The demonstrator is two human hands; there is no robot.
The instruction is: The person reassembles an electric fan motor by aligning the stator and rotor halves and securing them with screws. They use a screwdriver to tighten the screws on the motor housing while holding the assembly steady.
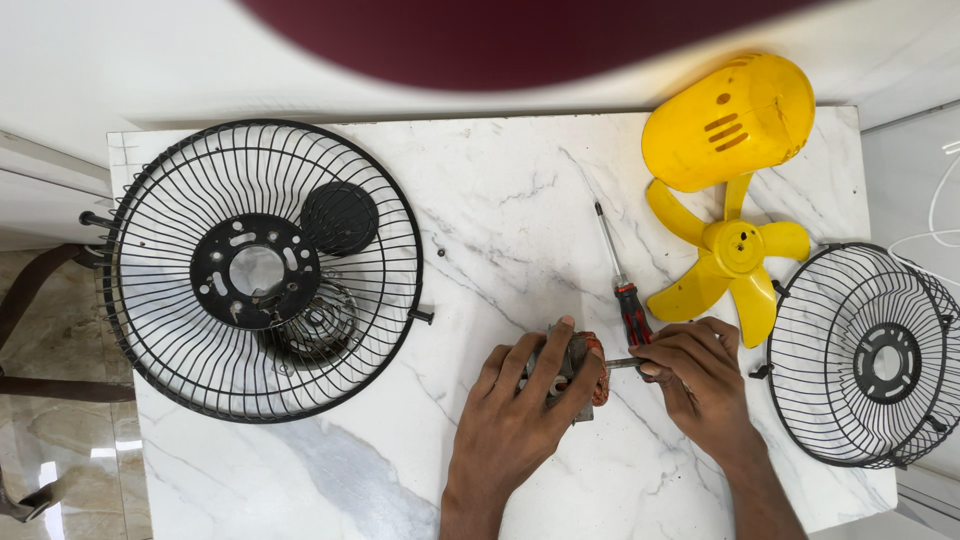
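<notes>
A white marble-patterned counter (500, 190) with grey veins carries the parts. On its left lies a large black wire fan guard (262, 270), with a round black cap (339, 217) lying within its ring. Near the middle rests a screwdriver (620, 280) with a red and black handle, and a small dark screw (441, 253) lies apart, left of it. At the far right corner sits a yellow motor cover (728, 122); just below it lies a yellow fan blade (728, 258). A second black wire guard (868, 355) overhangs the right edge.
</notes>
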